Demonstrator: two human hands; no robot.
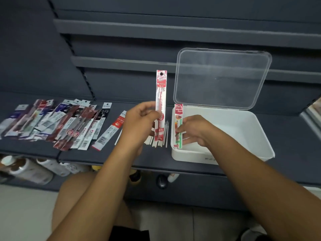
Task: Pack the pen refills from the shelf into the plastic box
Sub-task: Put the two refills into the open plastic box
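Left hand (139,120) pinched red-and-white refill packet (161,101) upright above dark grey shelf (288,136). Right hand (192,130) gripped red-and-green refill packet (178,126) at left wall of white plastic box (191,156). Risk: packet released on end likely to topple over rim.

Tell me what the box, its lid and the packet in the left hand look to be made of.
Box: opaque white plastic, likely; smooth matte walls. Lid: clear plastic, slightly frosted; the shelf shows through it. Packet pinched by the left hand: thin glossy plastic film with red print, probably; light glints on it. The right hand holds a similar packet in the box.
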